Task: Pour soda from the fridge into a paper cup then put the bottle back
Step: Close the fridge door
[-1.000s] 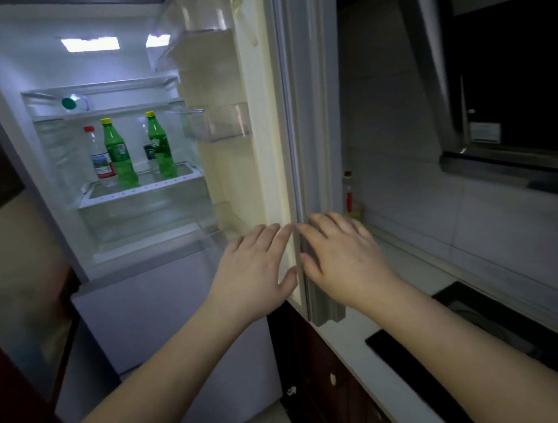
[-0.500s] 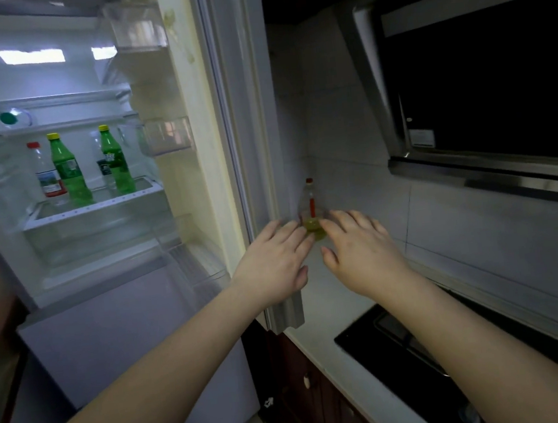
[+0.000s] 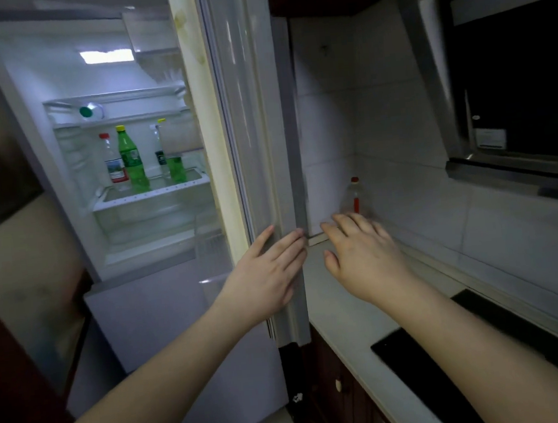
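- left hand fingers straight, flat against the edge of the open fridge door, holding nothing
- right hand spread and relaxed, empty, hovering over the surface just right of the door edge
- change over the last second: door has swung wider toward the wall corner; both hands have tracked along with it, left one now in contact with the edge
- small red-capped bottle in the surface corner, just beyond the right fingertips; probably not the soda
- task items: green soda bottle upright on the lit fridge shelf, between a clear red-capped bottle and a second green bottle partly hidden by the door bin
- paper cup not in view
- judgement: door-opening step about done, fridge access is open; next is reaching in for the soda, nothing grasped yet
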The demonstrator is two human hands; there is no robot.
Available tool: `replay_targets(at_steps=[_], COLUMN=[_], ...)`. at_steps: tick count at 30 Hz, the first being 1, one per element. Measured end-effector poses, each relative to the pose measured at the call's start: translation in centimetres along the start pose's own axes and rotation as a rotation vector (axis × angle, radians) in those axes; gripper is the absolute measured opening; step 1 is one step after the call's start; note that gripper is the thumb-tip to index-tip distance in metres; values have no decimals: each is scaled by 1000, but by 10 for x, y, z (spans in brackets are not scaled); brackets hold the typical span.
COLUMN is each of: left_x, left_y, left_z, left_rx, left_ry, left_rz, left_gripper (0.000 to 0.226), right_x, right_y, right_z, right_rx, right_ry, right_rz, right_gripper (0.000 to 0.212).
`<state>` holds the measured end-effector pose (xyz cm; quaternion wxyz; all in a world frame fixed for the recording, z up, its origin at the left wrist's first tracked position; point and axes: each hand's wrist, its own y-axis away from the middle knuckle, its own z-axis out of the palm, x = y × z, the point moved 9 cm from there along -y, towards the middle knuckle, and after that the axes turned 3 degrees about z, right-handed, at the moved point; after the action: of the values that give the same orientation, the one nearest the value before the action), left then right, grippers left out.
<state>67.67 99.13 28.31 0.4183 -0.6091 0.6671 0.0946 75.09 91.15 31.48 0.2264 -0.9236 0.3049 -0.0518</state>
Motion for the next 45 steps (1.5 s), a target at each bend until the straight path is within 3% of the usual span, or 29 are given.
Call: replay_targets(at_steps=[13,26,31,45], left_x=[-61,-158,-198,-307], left_y=[130,223,243,284], left_z=[8,68,100,198], left_rx=[-116,-313,-362,-523], left_ry=[35,157,236,117], left_rz=[-297,-634,-733,-809], left_gripper=[60,72,72,78], right_x=[-123,-226,-260,-378], right_y=[-36,-69,-91,-197], right_z=[26,71,87,147], right_rx=[34,-74,-78,-76], right_ry=[-186,-222,-218,-206], right_rz=[-270,-480,-504,-473], right_gripper=[49,54,55,61])
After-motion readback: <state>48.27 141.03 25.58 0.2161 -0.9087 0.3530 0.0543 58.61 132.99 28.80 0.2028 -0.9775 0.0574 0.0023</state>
